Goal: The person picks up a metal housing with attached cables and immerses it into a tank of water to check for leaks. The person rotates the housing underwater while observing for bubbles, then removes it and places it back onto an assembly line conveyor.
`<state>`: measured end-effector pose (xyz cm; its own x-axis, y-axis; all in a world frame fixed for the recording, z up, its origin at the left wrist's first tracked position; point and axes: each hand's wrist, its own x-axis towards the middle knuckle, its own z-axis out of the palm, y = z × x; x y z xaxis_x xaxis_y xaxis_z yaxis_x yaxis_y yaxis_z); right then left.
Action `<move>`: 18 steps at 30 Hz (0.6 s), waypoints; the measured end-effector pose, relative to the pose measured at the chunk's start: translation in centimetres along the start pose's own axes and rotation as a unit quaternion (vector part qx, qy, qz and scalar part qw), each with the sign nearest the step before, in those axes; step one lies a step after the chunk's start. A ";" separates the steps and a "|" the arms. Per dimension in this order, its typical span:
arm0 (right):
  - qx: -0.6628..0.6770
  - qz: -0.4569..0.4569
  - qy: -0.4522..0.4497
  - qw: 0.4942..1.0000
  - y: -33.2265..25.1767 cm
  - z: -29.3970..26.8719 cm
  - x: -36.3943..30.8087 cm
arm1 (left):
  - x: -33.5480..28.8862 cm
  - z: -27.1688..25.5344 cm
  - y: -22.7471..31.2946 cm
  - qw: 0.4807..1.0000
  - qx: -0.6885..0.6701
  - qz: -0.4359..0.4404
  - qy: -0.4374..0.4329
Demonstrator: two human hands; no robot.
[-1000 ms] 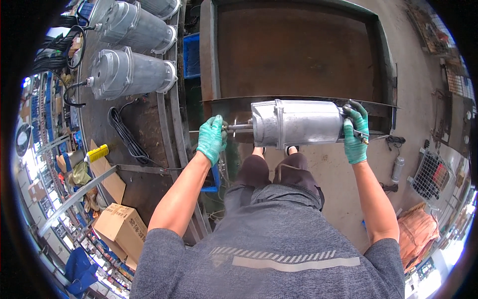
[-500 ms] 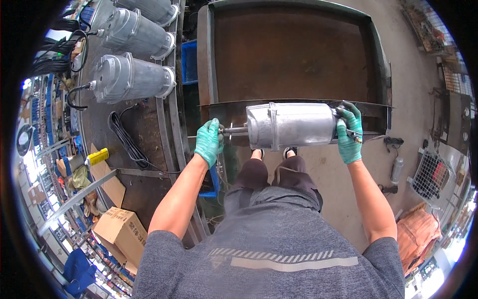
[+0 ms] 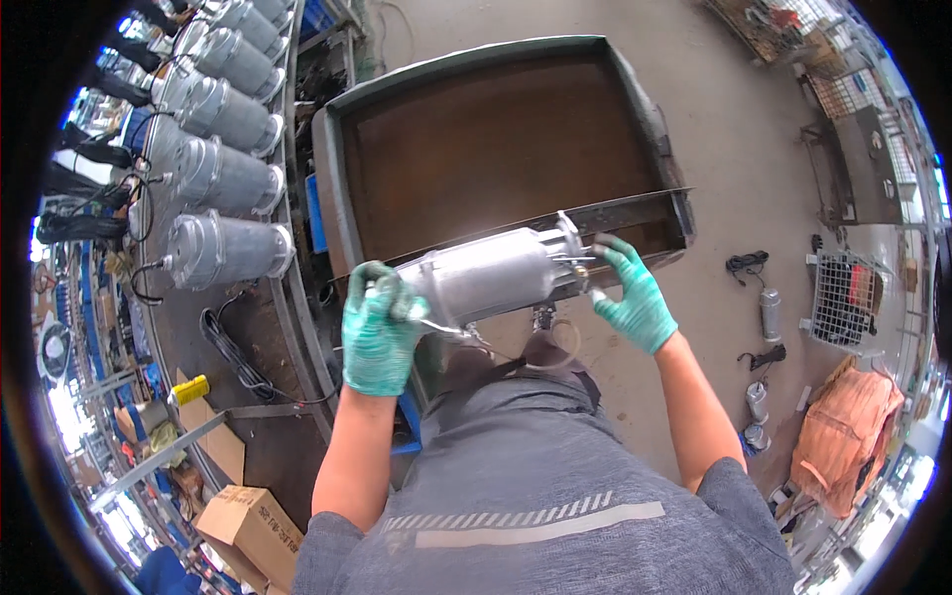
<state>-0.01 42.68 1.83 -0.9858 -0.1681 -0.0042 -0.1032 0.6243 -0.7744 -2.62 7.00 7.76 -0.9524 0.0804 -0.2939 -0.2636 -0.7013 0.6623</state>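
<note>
A silver metal cylinder [image 3: 486, 281], which looks like a motor housing, lies slightly tilted across the near side of a tray. At its left end, my left hand [image 3: 382, 332] in a green glove has its fingers curled over the housing. A thin shiny metal piece [image 3: 436, 325] sticks out beside those fingers; what it belongs to is unclear. The cylinder's right end carries a flange [image 3: 568, 236] with rods and small fittings. Just right of these, my gloved right hand [image 3: 635, 297] has its thumb and fingers apart.
The large rusty-brown metal tray [image 3: 327, 188] stands ahead. On the left bench, several similar housings [image 3: 223, 250] stand in a row near a black cable coil [image 3: 233, 352], a yellow can [image 3: 188, 390] and a cardboard box [image 3: 248, 535]. A wire basket [image 3: 843, 297] and orange sack [image 3: 843, 441] sit right.
The cylinder has shifted left and tilted, and its flanged end now shows on the right. My left hand has gone from the shaft to the housing's end; my right hand's grip has loosened.
</note>
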 end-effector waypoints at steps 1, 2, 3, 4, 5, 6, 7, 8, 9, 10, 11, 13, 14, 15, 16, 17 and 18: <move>0.041 0.034 0.026 0.998 -0.4 -0.6 -1.3 | 0.0 3.0 -1.2 1.000 0.010 -0.014 -0.004; 0.039 -0.006 0.009 0.999 -1.5 -1.2 -2.1 | 0.1 5.0 -2.8 0.999 0.002 -0.030 -0.029; 0.035 -0.046 -0.009 0.998 -3.3 -1.8 -2.7 | 0.2 7.0 -4.4 0.997 -0.007 -0.048 -0.054; 0.082 -0.005 -0.044 0.996 -5.0 -1.6 -3.4 | 0.3 8.7 -6.3 0.996 0.003 -0.074 -0.052; 0.130 0.037 -0.078 0.988 -6.4 -1.1 -3.9 | 0.2 11.0 -7.9 0.994 0.045 -0.079 -0.060; 0.153 0.101 -0.119 0.976 -7.5 -1.4 -4.3 | 0.3 12.7 -9.1 0.988 0.089 -0.093 -0.081; 0.153 0.099 -0.124 0.975 -7.3 -1.6 -4.4 | 0.5 13.8 -10.1 0.980 0.133 -0.105 -0.103; 0.125 0.118 -0.084 0.981 -6.0 -1.6 -5.1 | 0.8 14.4 -10.8 0.964 0.220 -0.104 -0.105; 0.096 0.136 -0.045 0.985 -4.5 -1.9 -5.6 | 1.1 14.8 -11.3 0.952 0.243 -0.112 -0.147; 0.056 0.120 0.000 0.991 -3.0 -2.9 -6.1 | 1.1 15.4 -11.4 0.946 0.273 -0.074 -0.157; 0.037 0.134 0.027 0.990 -1.8 -4.6 -6.3 | 0.8 15.7 -11.3 0.938 0.304 -0.037 -0.163; 0.039 0.194 0.090 0.976 3.2 -6.4 -7.3 | 1.2 13.3 -9.3 0.934 0.313 -0.032 -0.168; 0.041 0.219 0.121 0.967 6.4 -7.2 -7.8 | 1.0 12.8 -7.8 0.937 0.323 -0.039 -0.128; 0.006 0.255 0.144 0.956 9.5 -7.7 -7.9 | 0.9 11.6 -6.8 0.906 0.413 0.031 -0.088; -0.012 0.291 0.151 0.944 12.1 -8.3 -7.8 | 1.0 9.7 -5.6 0.884 0.463 0.044 -0.046; -0.012 0.289 0.147 0.946 14.8 -8.4 -7.5 | 0.8 7.8 -4.8 0.883 0.462 0.087 0.004; -0.042 0.302 0.153 0.940 17.3 -8.3 -7.0 | 0.5 5.8 -4.1 0.885 0.445 0.115 0.071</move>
<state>3.98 61.02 -6.31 -0.8584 0.4557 -0.2356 0.4908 0.5955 -0.6360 -2.89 14.02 8.86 -0.9843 -0.1272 -0.1226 -0.1416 0.1531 0.9780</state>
